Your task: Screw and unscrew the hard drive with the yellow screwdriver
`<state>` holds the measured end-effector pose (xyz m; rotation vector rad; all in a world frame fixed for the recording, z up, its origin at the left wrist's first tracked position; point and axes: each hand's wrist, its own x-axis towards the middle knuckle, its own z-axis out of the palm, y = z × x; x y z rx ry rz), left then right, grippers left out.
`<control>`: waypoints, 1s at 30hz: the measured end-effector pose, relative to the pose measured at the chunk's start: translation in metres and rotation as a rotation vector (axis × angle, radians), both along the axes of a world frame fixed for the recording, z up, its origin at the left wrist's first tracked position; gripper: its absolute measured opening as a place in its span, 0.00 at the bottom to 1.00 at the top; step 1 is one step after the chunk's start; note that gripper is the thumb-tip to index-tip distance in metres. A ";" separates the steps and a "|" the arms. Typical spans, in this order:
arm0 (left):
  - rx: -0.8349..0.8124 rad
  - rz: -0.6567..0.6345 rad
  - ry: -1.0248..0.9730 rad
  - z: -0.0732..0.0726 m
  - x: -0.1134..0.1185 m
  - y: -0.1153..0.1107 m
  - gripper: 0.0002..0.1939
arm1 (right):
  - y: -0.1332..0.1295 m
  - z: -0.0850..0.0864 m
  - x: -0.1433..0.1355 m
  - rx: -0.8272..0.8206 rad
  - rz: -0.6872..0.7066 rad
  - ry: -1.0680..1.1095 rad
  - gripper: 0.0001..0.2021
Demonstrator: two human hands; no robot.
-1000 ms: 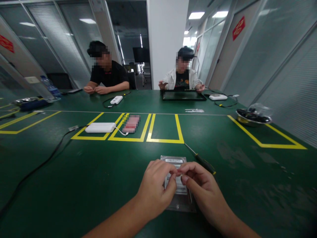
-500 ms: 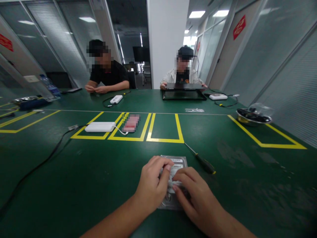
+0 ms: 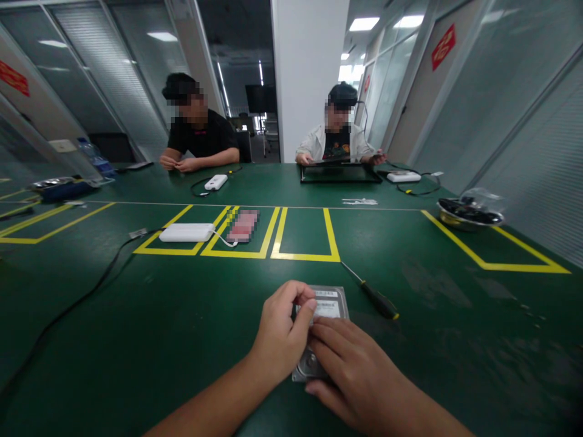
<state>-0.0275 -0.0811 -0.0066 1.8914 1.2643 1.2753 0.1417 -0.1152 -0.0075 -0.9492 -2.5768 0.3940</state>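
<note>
A silver hard drive [image 3: 332,306] with white labels lies flat on the green table [image 3: 182,340] in front of me. Over its left edge is my left hand [image 3: 285,328], thumb and fingers pinched together; whatever may be between the fingertips is too small to make out. My right hand [image 3: 346,358] rests across the middle and lower part of the drive, fingers spread with the thumb apart near the lower edge. A dark screwdriver [image 3: 380,301] lies right of the drive, its tip up and to the left.
A white power bank [image 3: 187,232] with cables and a pink phone [image 3: 243,226] lie at left centre. A metal bowl [image 3: 471,215] of dark items stands at right. Across the table, two people sit; one handles a black panel over a black frame [image 3: 341,174].
My right hand has flattened over the drive, its thumb moving down toward the lower edge. My left fingertips have closed toward the thumb. The person opposite at right has lowered the black panel.
</note>
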 end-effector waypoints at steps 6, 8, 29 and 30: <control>-0.023 -0.074 -0.010 0.007 0.000 -0.001 0.03 | 0.000 0.000 0.000 0.014 0.008 -0.001 0.22; -0.042 -0.102 -0.035 0.010 -0.001 -0.002 0.03 | 0.000 0.000 0.000 0.022 -0.003 0.031 0.19; -0.512 -0.232 -0.462 0.001 -0.019 0.006 0.08 | 0.001 0.006 -0.002 0.005 0.003 -0.060 0.18; -0.514 -0.239 -0.454 -0.002 -0.020 0.007 0.08 | 0.001 0.006 -0.002 0.007 0.002 -0.056 0.18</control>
